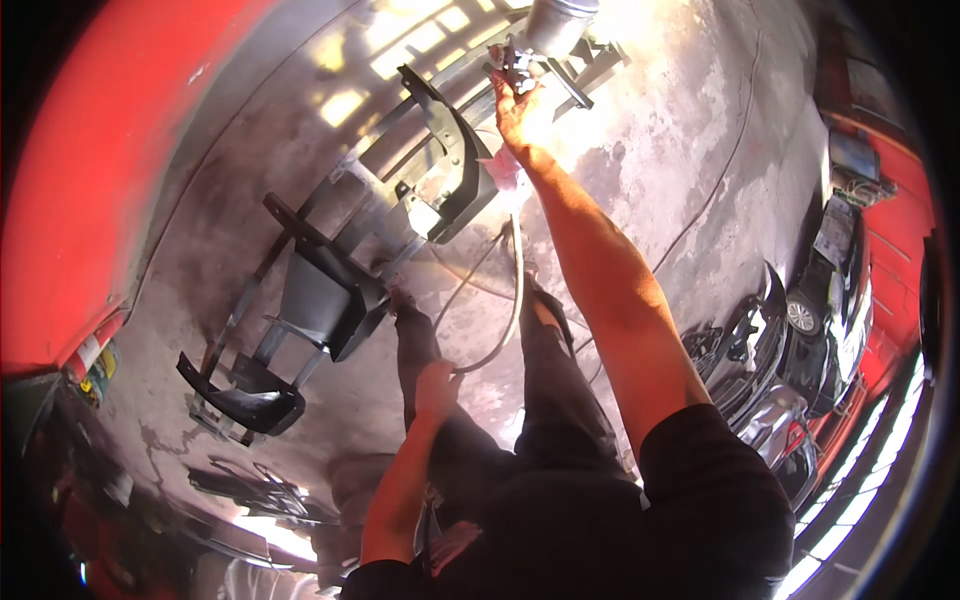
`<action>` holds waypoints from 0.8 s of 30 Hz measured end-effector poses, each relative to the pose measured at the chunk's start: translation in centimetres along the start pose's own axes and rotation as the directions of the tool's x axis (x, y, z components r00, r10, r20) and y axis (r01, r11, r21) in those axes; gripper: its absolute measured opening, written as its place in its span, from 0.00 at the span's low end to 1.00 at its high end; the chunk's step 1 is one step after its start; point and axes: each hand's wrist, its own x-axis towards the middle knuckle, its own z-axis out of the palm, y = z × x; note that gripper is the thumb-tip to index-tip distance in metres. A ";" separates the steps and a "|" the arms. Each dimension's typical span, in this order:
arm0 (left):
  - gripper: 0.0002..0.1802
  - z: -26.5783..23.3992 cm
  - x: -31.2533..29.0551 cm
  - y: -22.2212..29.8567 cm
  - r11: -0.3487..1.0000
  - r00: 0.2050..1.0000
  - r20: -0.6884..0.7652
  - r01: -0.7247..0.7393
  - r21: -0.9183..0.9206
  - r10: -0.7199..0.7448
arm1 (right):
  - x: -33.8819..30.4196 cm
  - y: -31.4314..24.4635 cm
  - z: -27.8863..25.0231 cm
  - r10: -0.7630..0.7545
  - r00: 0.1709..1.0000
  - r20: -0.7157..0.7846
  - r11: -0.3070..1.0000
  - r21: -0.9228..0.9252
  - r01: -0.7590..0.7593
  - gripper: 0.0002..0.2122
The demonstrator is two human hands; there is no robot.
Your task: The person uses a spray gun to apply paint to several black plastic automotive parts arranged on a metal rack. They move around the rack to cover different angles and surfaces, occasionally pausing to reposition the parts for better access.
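Observation:
My right hand (520, 118) reaches far forward at the top, its fingers wrapped round a spray gun (515, 66) with a silver cup (562, 26) on top. A pale hose (517, 285) hangs below the gun and curves back toward me. Near my thigh, my left hand (436, 390) is closed on that hose. Left of the gun, a dark curved panel (468, 185) rests on a metal rack. Two more dark panels, a broad one (322, 300) and a smaller one (245, 402), lie nearer me on the rack.
A large red surface (110, 150) fills the left side. Car parts, including dark bumper-like pieces (745, 345), are piled along the right by a red wall (900, 250). A thin cable (715, 190) crosses the stained concrete floor. Bright sunlight falls around the gun.

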 end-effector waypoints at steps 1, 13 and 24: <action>0.11 -0.7 0.0 -0.9 0.999 0.999 0.016 -0.036 -0.005 0.036 | -0.6 1.0 -0.1 -0.017 0.998 -0.058 0.999 -0.042 0.015 0.26; 0.16 -4.8 -0.9 -6.3 0.981 0.970 0.159 -0.167 -0.099 0.182 | -4.2 6.3 1.7 0.035 0.920 -0.391 0.995 -0.076 -0.070 0.13; 0.14 -7.1 -0.1 -6.0 0.991 0.979 0.155 -0.135 -0.017 0.136 | -1.4 6.6 4.6 0.177 0.972 -0.155 0.984 0.034 -0.174 0.16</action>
